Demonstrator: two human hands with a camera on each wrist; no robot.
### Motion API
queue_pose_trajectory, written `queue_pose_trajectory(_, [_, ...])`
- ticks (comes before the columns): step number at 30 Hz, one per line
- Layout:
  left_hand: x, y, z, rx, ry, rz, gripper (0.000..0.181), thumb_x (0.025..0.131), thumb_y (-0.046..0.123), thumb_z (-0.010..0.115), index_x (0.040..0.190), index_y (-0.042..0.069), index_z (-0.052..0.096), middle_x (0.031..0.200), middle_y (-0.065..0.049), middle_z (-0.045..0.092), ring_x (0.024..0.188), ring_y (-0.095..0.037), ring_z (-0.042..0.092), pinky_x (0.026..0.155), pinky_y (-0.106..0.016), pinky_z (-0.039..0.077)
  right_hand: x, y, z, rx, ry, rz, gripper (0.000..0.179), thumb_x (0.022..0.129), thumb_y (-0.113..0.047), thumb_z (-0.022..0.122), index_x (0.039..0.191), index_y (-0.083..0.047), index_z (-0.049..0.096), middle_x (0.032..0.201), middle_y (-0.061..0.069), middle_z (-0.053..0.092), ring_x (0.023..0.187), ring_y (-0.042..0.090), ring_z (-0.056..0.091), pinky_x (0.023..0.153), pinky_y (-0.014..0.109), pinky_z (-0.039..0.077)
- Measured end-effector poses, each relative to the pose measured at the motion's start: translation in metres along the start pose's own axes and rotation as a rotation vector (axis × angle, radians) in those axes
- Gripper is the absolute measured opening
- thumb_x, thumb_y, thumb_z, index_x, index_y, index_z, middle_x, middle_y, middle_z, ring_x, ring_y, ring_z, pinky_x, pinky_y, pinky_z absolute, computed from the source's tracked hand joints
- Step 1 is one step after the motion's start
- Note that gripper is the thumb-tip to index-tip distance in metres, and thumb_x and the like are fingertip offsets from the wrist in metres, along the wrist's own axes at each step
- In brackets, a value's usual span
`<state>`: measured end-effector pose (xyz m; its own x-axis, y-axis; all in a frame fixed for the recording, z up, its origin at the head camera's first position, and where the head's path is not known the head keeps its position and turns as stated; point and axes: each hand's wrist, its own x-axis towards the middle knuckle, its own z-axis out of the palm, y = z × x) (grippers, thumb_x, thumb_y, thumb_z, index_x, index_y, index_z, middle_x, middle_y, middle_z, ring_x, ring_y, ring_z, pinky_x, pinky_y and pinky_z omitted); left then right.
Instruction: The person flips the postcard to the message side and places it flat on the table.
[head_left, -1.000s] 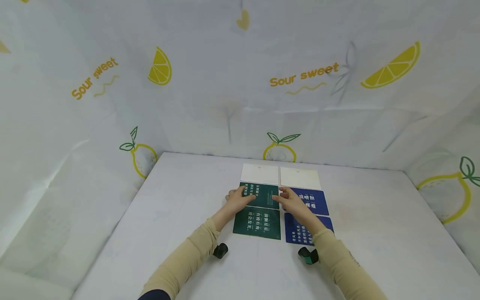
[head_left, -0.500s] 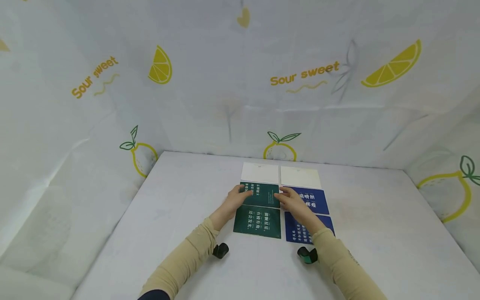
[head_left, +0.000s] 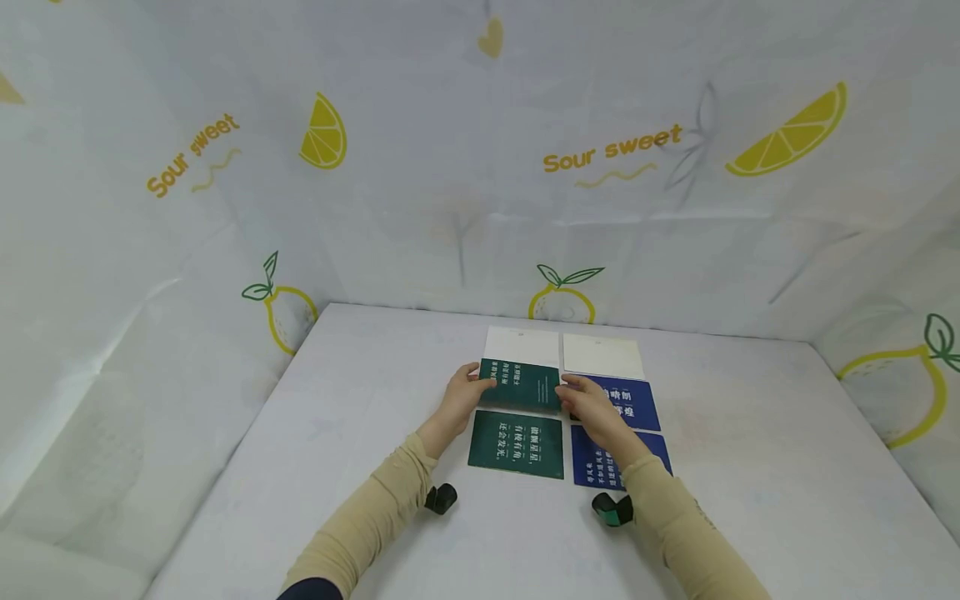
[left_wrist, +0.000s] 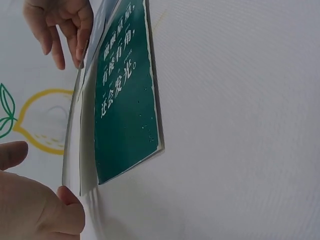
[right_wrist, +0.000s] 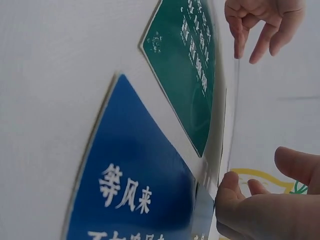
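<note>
A dark green card point(head_left: 528, 387) with white Chinese characters is held between the two hands, raised a little off the table. My left hand point(head_left: 456, 403) grips its left edge with thumb and fingers. At the opposite edge, my right hand point(head_left: 594, 410) pinches the card, thumb on the near side. Edge-on in the right wrist view, the raised card point(right_wrist: 233, 115) spans from one hand to the other. Nearer the body, a second green card point(head_left: 516, 443) lies flat. Two blue cards, an upper one point(head_left: 637, 403) and a lower one point(head_left: 592, 460), lie partly hidden behind the right hand and forearm.
Two white cards, a left one point(head_left: 521, 343) and a right one point(head_left: 602, 357), lie in the far row on the white table point(head_left: 375, 367). Small black objects show beside the left wrist point(head_left: 441, 498) and right wrist point(head_left: 611, 510). A lemon-printed sheet point(head_left: 420, 167) hangs behind.
The upper green card was flat on the table and is now lifted slightly, its near edge apart from the lower card. Both hands have shifted to its side edges; the left moved outward.
</note>
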<state>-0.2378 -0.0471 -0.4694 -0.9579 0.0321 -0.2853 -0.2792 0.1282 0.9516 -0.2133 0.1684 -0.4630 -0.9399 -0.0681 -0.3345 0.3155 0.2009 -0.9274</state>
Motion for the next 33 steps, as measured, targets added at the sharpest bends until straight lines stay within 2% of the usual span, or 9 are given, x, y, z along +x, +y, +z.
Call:
queue_pose_trajectory(6, [0.0006, -0.0017, -0.0002, -0.044, 0.051, 0.028, 0.066, 0.077, -0.009, 0.055, 0.139, -0.001, 0.036, 0.125, -0.022, 0.044, 0.106, -0.027, 0.05, 0.095, -0.038, 0.044, 0.001, 0.0009, -0.0007, 0.003, 0.048, -0.022, 0.056, 0.096, -0.009, 0.046, 0.146, -0.001, 0.023, 0.146, 0.024, 0.03, 0.131, 0.036, 0.037, 0.11, 0.047, 0.032])
queue_pose_trajectory(11, [0.0009, -0.004, 0.0018, -0.036, 0.068, 0.052, 0.068, 0.072, -0.016, 0.051, 0.137, 0.0, 0.04, 0.121, -0.019, 0.046, 0.103, -0.025, 0.052, 0.083, -0.03, 0.046, 0.0036, 0.0017, 0.0008, -0.004, 0.101, -0.043, 0.06, 0.091, -0.003, 0.05, 0.145, -0.001, 0.025, 0.14, 0.023, 0.034, 0.125, 0.034, 0.04, 0.107, 0.046, 0.034])
queue_pose_trajectory(16, [0.0004, -0.0045, 0.0036, -0.021, 0.094, 0.078, 0.066, 0.071, -0.015, 0.05, 0.134, 0.001, 0.045, 0.116, -0.017, 0.047, 0.094, -0.021, 0.049, 0.073, -0.025, 0.043, 0.005, 0.0008, 0.0032, -0.006, 0.156, -0.061, 0.063, 0.085, 0.003, 0.052, 0.143, -0.001, 0.027, 0.128, 0.02, 0.039, 0.108, 0.027, 0.045, 0.099, 0.04, 0.04])
queue_pose_trajectory(23, [0.001, -0.0051, 0.0061, -0.026, 0.131, 0.105, 0.06, 0.071, -0.013, 0.051, 0.129, 0.001, 0.049, 0.109, -0.015, 0.048, 0.086, -0.019, 0.047, 0.066, -0.022, 0.041, 0.0042, -0.0021, 0.0029, -0.007, 0.21, -0.079, 0.056, 0.089, 0.002, 0.051, 0.141, -0.001, 0.032, 0.11, 0.011, 0.045, 0.093, 0.017, 0.046, 0.087, 0.029, 0.043])
queue_pose_trajectory(28, [0.0016, -0.0054, 0.007, -0.029, 0.175, 0.131, 0.048, 0.075, -0.008, 0.053, 0.122, 0.001, 0.055, 0.101, -0.012, 0.051, 0.085, -0.017, 0.045, 0.065, -0.021, 0.039, 0.0035, -0.0033, 0.0017, -0.007, 0.235, -0.091, 0.05, 0.09, -0.001, 0.051, 0.138, -0.003, 0.038, 0.097, 0.004, 0.048, 0.082, 0.011, 0.048, 0.077, 0.025, 0.045])
queue_pose_trajectory(33, [0.0015, -0.0038, 0.0074, -0.036, 0.201, 0.149, 0.032, 0.081, 0.0, 0.056, 0.113, 0.002, 0.057, 0.095, -0.008, 0.052, 0.085, -0.016, 0.047, 0.066, -0.021, 0.04, 0.0038, -0.0036, 0.0001, -0.004, 0.242, -0.082, 0.043, 0.093, -0.007, 0.049, 0.135, -0.005, 0.041, 0.094, 0.001, 0.048, 0.081, 0.009, 0.049, 0.077, 0.024, 0.045])
